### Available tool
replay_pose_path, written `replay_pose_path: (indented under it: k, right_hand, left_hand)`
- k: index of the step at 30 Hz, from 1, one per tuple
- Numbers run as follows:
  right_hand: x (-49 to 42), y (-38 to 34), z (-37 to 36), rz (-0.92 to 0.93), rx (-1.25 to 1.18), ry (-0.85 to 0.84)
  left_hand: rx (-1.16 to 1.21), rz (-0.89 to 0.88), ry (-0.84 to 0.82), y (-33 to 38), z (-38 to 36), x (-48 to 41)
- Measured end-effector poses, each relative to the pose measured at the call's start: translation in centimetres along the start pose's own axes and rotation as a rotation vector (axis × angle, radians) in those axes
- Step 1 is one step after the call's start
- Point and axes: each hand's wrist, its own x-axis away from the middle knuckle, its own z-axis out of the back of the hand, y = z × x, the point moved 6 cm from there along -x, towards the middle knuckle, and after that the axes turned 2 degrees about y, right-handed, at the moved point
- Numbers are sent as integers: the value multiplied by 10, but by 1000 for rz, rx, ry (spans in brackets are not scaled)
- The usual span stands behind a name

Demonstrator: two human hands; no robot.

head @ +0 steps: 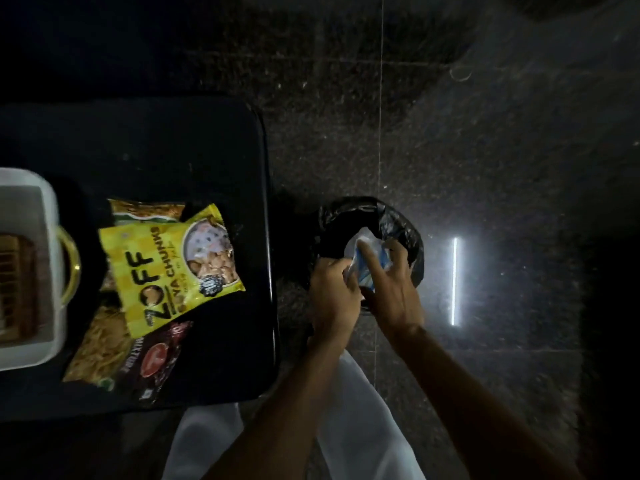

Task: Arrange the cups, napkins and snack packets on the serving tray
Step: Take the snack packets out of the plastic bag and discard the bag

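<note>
1. Here, nearest me, both bare forearms reach out over my white garment and converge, so the hands meet at one spot.
2. My left hand is curled, knuckles up. It pinches what looks like the rim of the crumpled black plastic bag, though blur keeps me from ruling out the wrapper inside. I judge it is holding the mouth open.
3. My right hand arches over that mouth. Its fingers bend round a small blue-and-white packet in clear wrap, which sits half out of the bag and not yet on the tray.
4. Just beside the bag, to my left, lies the black rectangular serving tray. A yellow soya-chunks snack packet lies on top of a dark red packet and an orange noodle-patterned packet. They look heaped rather than arranged.
5. A white rectangular container covers the tray's left side, partly out of frame.
6. Farthest is the dark speckled stone surface, with a thin bright reflection on it. I see no cups.
</note>
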Motion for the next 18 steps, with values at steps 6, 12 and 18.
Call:
replay_pose_path:
  k: [6,12,18]
  right_hand:
    - [-20,27,-54,-23,167,-108]
    - [-14,27,-64,-4,191,-236]
    - [4,1,-37,-56,112,-177]
  left_hand:
    - [-98,26,-146,-34,-50,-27]
    - [-58,98,-341,-49,-59,-20]
    - [12,133,-327,-40,-33,6]
